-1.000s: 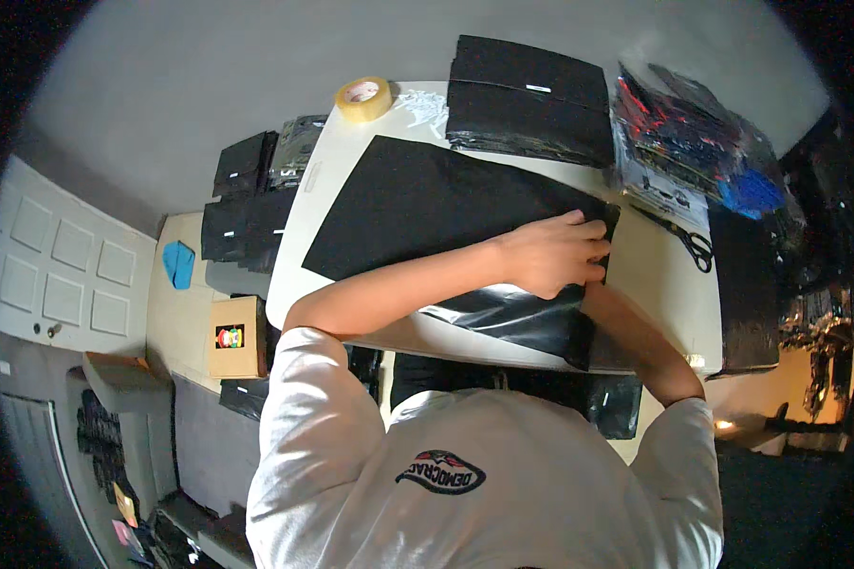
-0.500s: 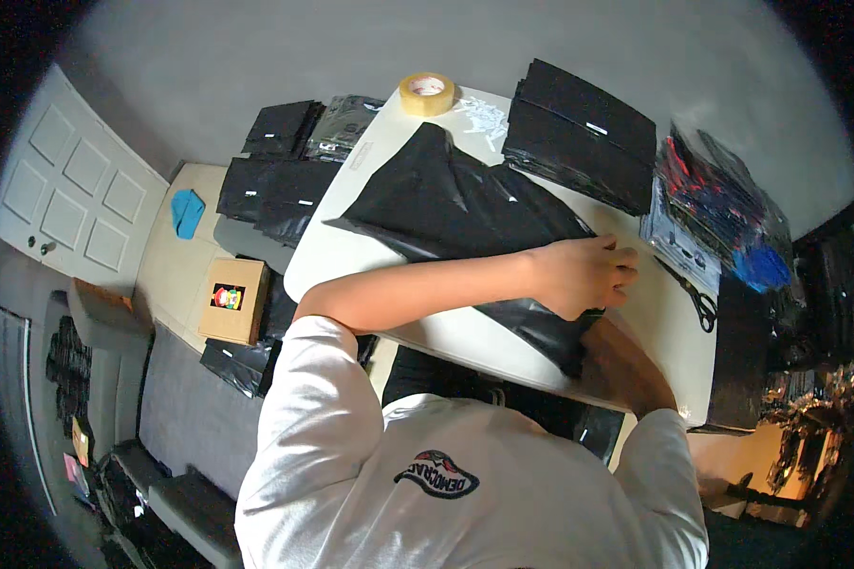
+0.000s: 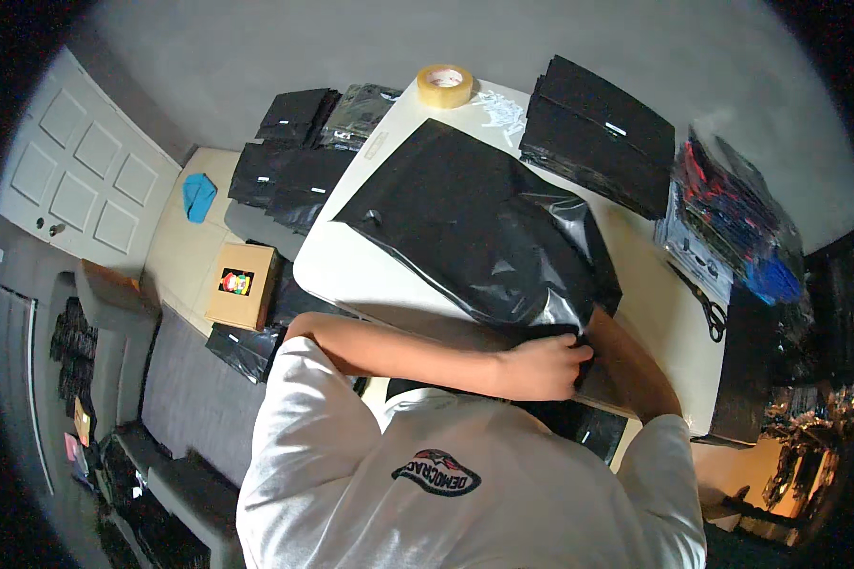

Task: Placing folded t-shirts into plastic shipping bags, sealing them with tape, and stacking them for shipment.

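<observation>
A large black plastic bag lies slanted across the white table, its near right part puffed up and creased. At the bag's near edge, my left hand is closed, its fingers gripping the gathered plastic. My right forearm reaches up from the lower right into the bag's near side. Black plastic covers the right hand, so its fingers cannot be seen.
Clear tape and white slips lie at the far edge. A stack of black packages stands far right, beside bagged garments and black scissors. Left of the table are more black packages and a cardboard box.
My left hand has moved nearer to me and slightly left, still at the bag's edge. The bag has spread flatter at its far side and puffed up near my right arm.
</observation>
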`<state>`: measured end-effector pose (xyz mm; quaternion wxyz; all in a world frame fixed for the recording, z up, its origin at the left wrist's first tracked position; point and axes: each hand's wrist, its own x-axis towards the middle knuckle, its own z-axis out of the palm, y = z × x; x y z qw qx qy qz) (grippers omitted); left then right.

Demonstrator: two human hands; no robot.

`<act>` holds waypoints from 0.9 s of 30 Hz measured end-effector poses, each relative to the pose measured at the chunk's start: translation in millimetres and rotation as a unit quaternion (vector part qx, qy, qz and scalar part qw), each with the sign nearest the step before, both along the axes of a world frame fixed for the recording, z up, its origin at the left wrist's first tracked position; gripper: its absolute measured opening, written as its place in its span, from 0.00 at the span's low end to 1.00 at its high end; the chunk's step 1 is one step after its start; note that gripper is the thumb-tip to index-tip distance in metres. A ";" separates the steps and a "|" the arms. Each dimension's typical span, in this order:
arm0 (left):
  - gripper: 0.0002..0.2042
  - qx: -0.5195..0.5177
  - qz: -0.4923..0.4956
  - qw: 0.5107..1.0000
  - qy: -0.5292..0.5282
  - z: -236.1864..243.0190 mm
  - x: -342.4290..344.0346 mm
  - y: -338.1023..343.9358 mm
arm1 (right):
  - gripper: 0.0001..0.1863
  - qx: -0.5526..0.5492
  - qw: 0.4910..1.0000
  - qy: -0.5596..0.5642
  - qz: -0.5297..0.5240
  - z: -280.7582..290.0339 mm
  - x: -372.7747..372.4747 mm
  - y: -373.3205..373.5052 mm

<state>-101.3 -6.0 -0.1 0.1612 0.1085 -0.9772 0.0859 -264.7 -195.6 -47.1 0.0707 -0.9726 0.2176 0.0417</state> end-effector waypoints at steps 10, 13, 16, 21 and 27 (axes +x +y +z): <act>0.05 0.001 0.015 0.999 -0.030 -0.9 -23.0 4.0 | 0.42 0.005 0.999 0.034 0.015 -15.9 10.5 3.5; 0.05 0.001 0.022 1.000 -0.016 -0.2 -24.0 4.1 | 0.42 0.001 0.999 0.043 0.009 -16.9 5.7 3.6; 0.05 0.004 0.021 1.000 0.001 2.6 -24.2 2.4 | 0.41 -0.006 0.999 0.053 0.007 -16.2 4.9 0.7; 0.05 -0.001 0.019 1.000 0.024 3.0 -23.3 4.2 | 0.41 -0.011 0.998 0.068 0.016 -19.3 13.2 -2.4; 0.05 0.001 0.010 0.998 0.059 -5.5 -24.0 2.8 | 0.41 -0.020 0.995 0.088 0.045 -22.4 37.3 -10.2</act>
